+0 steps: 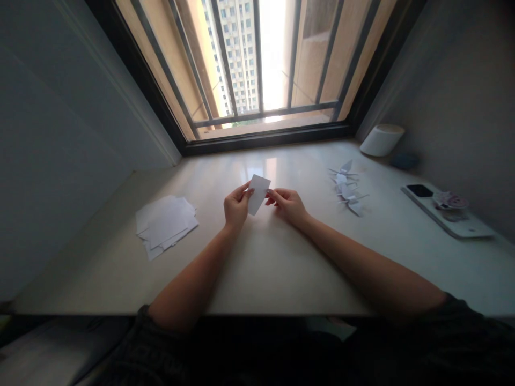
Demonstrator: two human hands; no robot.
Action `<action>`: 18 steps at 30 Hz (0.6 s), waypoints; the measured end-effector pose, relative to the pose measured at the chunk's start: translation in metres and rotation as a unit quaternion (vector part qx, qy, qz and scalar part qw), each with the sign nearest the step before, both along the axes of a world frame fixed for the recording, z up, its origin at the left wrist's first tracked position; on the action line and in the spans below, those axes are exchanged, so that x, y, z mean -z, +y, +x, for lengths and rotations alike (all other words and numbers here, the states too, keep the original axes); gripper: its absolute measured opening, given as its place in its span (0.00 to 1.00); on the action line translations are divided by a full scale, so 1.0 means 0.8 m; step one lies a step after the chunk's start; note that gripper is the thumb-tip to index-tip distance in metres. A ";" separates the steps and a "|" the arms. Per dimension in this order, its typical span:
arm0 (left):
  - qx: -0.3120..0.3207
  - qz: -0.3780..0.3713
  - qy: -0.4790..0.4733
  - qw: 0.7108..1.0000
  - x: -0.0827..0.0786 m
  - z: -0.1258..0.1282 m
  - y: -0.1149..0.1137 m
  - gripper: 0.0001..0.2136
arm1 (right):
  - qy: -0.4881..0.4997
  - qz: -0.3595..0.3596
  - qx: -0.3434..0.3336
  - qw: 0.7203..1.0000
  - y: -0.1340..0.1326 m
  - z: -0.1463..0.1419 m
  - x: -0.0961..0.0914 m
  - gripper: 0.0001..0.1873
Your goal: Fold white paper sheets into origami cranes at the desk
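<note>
White paper sheet (259, 193), held between the pinching fingers of the left hand (236, 206) and right hand (292, 205); likely light, thin and easily creased, it is best gripped gently at opposite edges.

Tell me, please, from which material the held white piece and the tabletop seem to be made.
White piece: probably paper, matte; it looks thin, with straight edges. Tabletop: perhaps polished stone or laminate, glossy; its smooth, pale surface shows bright reflections.
</note>
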State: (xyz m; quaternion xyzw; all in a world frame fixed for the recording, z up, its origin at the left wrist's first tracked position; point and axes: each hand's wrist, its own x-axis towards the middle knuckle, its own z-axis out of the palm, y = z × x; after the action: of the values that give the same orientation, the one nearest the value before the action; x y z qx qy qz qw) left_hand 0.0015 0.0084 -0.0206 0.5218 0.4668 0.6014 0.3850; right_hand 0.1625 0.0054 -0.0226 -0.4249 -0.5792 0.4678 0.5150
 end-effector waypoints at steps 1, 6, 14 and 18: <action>0.001 -0.003 -0.017 1.000 0.001 0.000 0.001 0.19 | -0.009 -0.004 -0.007 1.000 0.000 0.000 0.001 0.23; 0.031 -0.013 -0.053 0.998 -0.002 0.007 -0.005 0.20 | -0.066 -0.019 -0.012 0.998 0.000 -0.001 0.005 0.24; 0.006 -0.015 -0.059 0.998 -0.004 0.011 -0.011 0.17 | -0.110 -0.007 -0.009 0.994 0.000 -0.001 0.009 0.22; 0.011 -0.005 -0.014 1.000 -0.012 0.008 -0.013 0.19 | -0.108 0.004 -0.003 0.994 -0.002 -0.001 0.008 0.21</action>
State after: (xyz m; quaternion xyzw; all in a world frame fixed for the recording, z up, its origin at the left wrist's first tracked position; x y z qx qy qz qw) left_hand 0.0083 -0.0022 -0.0111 0.5167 0.4588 0.6015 0.4009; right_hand 0.1618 0.0041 -0.0290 -0.4691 -0.6344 0.4182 0.4500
